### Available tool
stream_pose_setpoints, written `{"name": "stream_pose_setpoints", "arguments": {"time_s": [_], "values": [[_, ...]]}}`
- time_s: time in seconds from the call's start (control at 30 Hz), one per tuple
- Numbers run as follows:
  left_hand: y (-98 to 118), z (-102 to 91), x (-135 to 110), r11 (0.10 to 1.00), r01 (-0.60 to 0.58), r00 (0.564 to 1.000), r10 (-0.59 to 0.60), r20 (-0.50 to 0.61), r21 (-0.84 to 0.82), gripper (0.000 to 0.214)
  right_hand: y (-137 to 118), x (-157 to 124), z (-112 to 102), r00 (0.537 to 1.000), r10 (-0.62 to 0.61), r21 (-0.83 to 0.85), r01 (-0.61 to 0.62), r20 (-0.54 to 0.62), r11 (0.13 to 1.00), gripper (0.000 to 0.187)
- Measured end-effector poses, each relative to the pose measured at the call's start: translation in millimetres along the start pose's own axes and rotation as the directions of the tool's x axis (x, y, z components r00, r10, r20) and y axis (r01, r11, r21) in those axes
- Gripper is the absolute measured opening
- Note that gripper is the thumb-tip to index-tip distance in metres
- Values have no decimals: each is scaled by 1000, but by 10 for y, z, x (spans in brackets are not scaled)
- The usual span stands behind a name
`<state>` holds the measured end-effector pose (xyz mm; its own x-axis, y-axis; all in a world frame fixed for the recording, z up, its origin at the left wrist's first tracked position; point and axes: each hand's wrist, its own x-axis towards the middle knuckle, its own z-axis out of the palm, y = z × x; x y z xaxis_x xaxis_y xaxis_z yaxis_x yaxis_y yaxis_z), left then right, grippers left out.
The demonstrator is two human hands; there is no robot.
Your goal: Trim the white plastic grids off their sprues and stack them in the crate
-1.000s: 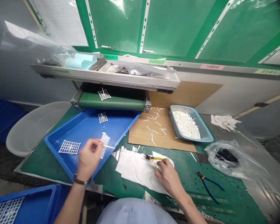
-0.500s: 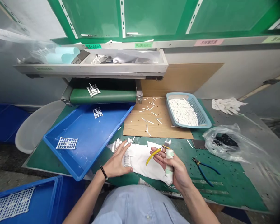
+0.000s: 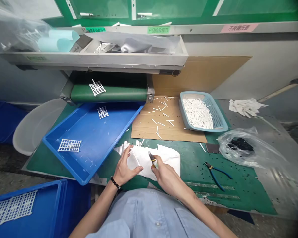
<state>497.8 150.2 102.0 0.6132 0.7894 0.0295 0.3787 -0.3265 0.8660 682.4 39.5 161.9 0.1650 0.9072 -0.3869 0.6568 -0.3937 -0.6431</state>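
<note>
In the head view my left hand (image 3: 124,168) is at the near side of the white cloth (image 3: 169,158). Its thumb and fingers span a white plastic grid (image 3: 135,157), which shows almost edge-on as a thin line between them. Facing it, my right hand (image 3: 167,177) wraps round a pair of cutting pliers (image 3: 152,158), their dark jaws pointing up and left. The handles are mostly hidden in the palm. A short gap separates the jaws from the grid.
A blue tray (image 3: 89,165) with white grids stands left, below a green conveyor belt (image 3: 114,94). Behind are cardboard (image 3: 144,129) with scattered white sticks and a blue basket (image 3: 201,127) of sticks. Blue-handled pliers (image 3: 216,177) and a plastic bag (image 3: 228,138) lie right.
My right hand has moved left and turned over, closing round the pliers, whose jaws now face the left hand. The grid has turned from face-on to nearly edge-on. The view has shifted slightly.
</note>
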Motion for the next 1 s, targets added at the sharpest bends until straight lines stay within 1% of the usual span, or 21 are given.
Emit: {"name": "stream_pose_setpoints", "arguments": {"time_s": [0.07,0.17,0.27,0.33,0.47,0.63,0.73,0.83,1.0], "values": [[-92,112,-36,998,34,999,-34,-7,-46,92,-73,55,67,995,-50,-134,61,90,989,35],[-182,207,-68,993,64,998,-65,-1,-98,91,-161,138,165,987,0,-308,49,158,950,39],[-195,206,-75,989,76,997,-75,9,-128,91,-238,198,217,975,52,-423,45,216,905,46],[-193,185,-74,987,73,997,-72,13,-143,90,-281,233,236,964,76,-464,52,254,884,45],[-217,168,-74,986,48,999,-47,9,-159,89,-352,310,269,950,113,-492,48,292,869,38],[-265,179,-77,988,23,1000,-23,2,-150,90,-433,399,301,937,144,-473,25,317,881,34],[-276,177,-74,989,25,1000,-25,5,-144,90,-428,421,317,943,127,-459,30,308,888,35],[-282,173,-72,989,37,999,-36,14,-144,89,-370,426,352,952,100,-437,39,289,898,36],[-301,182,-71,987,58,998,-58,6,-152,89,-239,428,471,978,5,-423,85,207,902,36]]}}
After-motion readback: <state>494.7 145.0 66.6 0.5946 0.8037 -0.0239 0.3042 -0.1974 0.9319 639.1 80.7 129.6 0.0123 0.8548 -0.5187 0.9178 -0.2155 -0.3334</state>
